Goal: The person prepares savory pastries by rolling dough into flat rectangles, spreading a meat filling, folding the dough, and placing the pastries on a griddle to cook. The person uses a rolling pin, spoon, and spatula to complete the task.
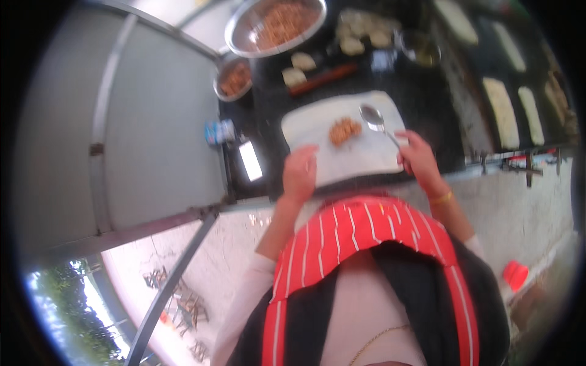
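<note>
A thin white sheet of dough (329, 168) lies spread on the dark worktop in front of me. A small mound of orange-brown chopped filling (345, 131) sits near its middle. My right hand (419, 160), at the sheet's right edge, is closed round the handle of a metal spoon (372, 116). The spoon's bowl is over the sheet, to the right of the filling. At the left edge of the dough, my left hand (300, 172) has its fingers stretched out and holds nothing that I can see. Its fingertips look to be on or just above the dough.
Beyond the dough lie a reddish-brown rolling pin (323, 79) and several dough pieces (366, 29). Filling fills a large metal bowl (235, 38) and a smaller bowl (218, 85). At left are a bright-screened phone (250, 160) and a blue-white packet (220, 131). Long flatbreads (500, 113) lie on a dark griddle.
</note>
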Demonstrator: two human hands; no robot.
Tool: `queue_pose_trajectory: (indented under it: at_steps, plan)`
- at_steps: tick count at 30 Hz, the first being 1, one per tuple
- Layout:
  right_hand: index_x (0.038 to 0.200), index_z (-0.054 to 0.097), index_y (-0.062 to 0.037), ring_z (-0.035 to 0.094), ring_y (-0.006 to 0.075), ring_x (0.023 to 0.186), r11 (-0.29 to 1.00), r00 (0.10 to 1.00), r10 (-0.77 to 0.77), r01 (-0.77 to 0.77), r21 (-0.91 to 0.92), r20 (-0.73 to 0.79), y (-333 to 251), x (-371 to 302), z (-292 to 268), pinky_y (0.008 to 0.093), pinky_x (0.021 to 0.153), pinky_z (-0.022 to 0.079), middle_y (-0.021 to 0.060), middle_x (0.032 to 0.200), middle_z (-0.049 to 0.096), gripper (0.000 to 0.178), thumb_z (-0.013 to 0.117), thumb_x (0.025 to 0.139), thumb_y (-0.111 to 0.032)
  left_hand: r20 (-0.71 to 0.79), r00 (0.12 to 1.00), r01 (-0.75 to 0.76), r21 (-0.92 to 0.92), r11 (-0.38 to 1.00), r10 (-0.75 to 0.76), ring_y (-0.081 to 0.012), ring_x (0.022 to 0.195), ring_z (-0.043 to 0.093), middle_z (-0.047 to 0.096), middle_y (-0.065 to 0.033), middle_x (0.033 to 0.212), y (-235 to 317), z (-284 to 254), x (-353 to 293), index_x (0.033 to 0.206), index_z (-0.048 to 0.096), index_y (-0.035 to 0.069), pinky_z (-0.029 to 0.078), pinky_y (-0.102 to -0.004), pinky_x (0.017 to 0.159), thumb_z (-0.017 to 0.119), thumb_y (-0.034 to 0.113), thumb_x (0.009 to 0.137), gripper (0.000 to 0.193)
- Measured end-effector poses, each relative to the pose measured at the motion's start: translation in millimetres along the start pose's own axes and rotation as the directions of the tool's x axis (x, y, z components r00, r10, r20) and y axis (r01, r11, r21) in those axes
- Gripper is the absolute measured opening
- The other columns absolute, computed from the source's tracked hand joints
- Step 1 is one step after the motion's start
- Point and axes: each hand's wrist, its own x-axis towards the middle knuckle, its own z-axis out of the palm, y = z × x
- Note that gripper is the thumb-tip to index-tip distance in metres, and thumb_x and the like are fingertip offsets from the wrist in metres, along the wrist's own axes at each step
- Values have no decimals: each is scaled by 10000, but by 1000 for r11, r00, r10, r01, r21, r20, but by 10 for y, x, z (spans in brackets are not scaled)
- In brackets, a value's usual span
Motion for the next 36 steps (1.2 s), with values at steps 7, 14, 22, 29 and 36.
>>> queue_pose_trajectory:
  at_steps: [7, 14, 22, 29, 36]
  plan:
    - [1253, 707, -99, 678, 221, 743, 950, 998, -46, 31, -312, -39, 181, 191, 240, 357, 718, 535, 139, 847, 719, 363, 526, 939, -83, 205, 978, -22, 270, 963, -36, -318, 1448, 426, 525, -156, 1499, 270, 184, -120, 1446, 533, 83, 253, -566, 1178, 565, 214, 1009, 457]
    - [1208, 712, -78, 694, 380, 983, 780, 975, -213, 129, -613, -65, 163, 540, 650, 418, 866, 533, 223, 1067, 731, 316, 528, 953, -108, 386, 918, -20, 269, 963, -89, -327, 1548, 264, 330, -173, 1647, 282, 708, 406, 1544, 390, 37, 58, -649, 1220, 481, 347, 1052, 589]
    - [1162, 728, -158, 692, 422, 892, 746, 969, -190, 37, -665, -160, 235, 100, 548, 501, 784, 538, 216, 938, 730, 307, 515, 941, -147, 484, 872, -263, 340, 903, 72, -245, 1558, 256, 310, -117, 1669, 132, 708, 185, 1578, 360, 70, 6, -634, 1242, 473, 395, 1047, 632]
    - [1145, 746, -208, 698, 395, 836, 774, 980, -106, -24, -632, -167, 437, -19, 512, 475, 746, 545, 193, 877, 725, 289, 535, 949, -187, 582, 812, -329, 378, 865, 55, -213, 1573, 201, 273, -75, 1688, 102, 484, 150, 1596, 324, 92, 3, -610, 1252, 465, 452, 1046, 672]
    - [1143, 760, -113, 698, 277, 730, 898, 958, -121, -6, -439, -259, 566, 74, 418, 379, 707, 538, 160, 829, 731, 315, 538, 922, -148, 643, 763, -387, 371, 844, 67, -214, 1579, 178, 213, -58, 1708, -151, 316, 289, 1618, 274, 111, 10, -604, 1252, 461, 477, 1046, 705]
